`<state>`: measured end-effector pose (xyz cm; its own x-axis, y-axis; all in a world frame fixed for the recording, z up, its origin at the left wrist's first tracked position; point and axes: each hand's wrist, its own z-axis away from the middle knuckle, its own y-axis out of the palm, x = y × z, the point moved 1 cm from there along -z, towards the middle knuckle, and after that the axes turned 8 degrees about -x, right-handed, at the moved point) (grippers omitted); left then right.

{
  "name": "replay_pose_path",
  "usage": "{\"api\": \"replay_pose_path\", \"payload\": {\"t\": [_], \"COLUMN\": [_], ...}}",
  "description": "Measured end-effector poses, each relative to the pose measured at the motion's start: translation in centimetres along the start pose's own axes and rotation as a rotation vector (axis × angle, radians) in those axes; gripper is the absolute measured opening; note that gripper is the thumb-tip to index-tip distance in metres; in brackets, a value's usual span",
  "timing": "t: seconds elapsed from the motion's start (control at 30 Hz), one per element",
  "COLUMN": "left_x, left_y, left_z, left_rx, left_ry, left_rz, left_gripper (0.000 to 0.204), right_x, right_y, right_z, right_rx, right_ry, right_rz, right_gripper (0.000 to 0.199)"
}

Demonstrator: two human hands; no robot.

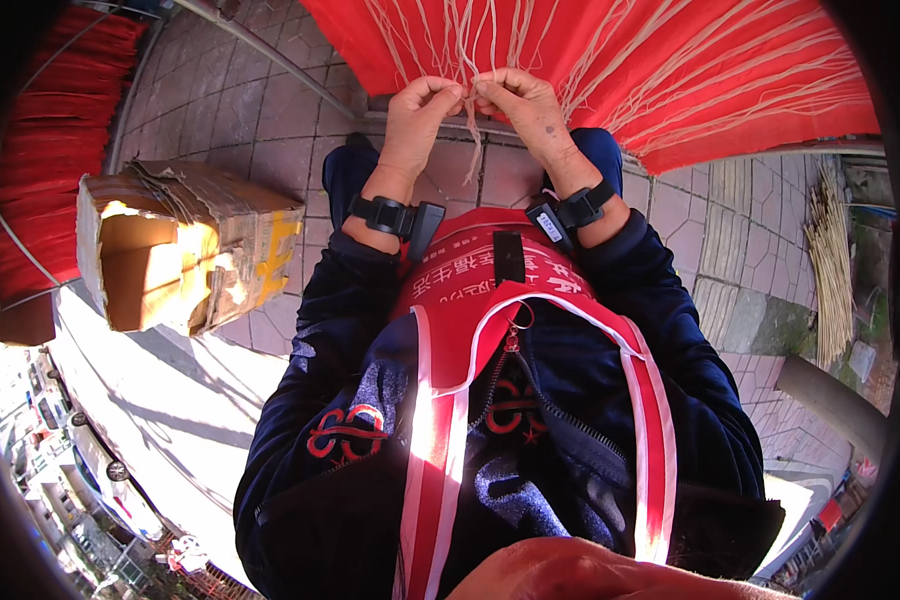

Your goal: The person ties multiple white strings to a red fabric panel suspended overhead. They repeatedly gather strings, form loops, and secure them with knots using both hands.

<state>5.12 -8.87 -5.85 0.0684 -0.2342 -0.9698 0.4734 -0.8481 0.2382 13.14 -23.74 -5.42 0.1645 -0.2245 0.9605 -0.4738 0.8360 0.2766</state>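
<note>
Pale strings [473,140] hang over the edge of a red cloth [690,105] at the top of the head view. My left hand [422,112] pinches some of these strings between thumb and forefinger. Close beside it, almost touching, my right hand [523,108] pinches strings from the same bunch. A twisted end dangles below my fingertips. More strings lie spread in bundles across the cloth to the right. What sits exactly between the fingertips is too small to make out.
A torn cardboard box [240,250] rests on the paving at the left. Another red cloth [65,150] hangs on a frame farther left. Thin sticks [828,270] lie bundled at the right, near a grey pole [830,395]. My red apron [490,265] covers my lap.
</note>
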Motion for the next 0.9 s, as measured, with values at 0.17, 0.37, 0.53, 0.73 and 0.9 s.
{"api": "replay_pose_path", "payload": {"t": [0.17,0.37,0.53,0.73,0.9], "left_x": [-0.2,-0.5,-0.9,-0.6,0.1], "left_y": [-0.5,0.4,0.7,0.7,-0.1], "left_z": [-0.3,0.2,0.1,0.1,-0.1], "left_rx": [0.009,0.076,0.106,0.059,0.005], "left_ry": [-0.072,0.001,0.015,0.027,-0.032], "left_rz": [0.201,0.031,-0.111,-0.084,0.034], "left_gripper": [0.011,0.011,0.01,0.006,0.004], "right_x": [0.3,0.2,0.4,0.3,0.0], "right_y": [0.0,0.0,0.2,0.2,-0.2], "right_z": [-0.1,-0.1,-0.1,0.1,-0.1], "right_rx": [-0.007,0.004,-0.003,0.002,-0.033], "right_ry": [0.011,0.007,0.003,-0.019,0.037], "right_rz": [-0.006,-0.017,0.017,0.022,0.005], "right_gripper": [0.015,0.015,0.015,0.015,0.015]}}
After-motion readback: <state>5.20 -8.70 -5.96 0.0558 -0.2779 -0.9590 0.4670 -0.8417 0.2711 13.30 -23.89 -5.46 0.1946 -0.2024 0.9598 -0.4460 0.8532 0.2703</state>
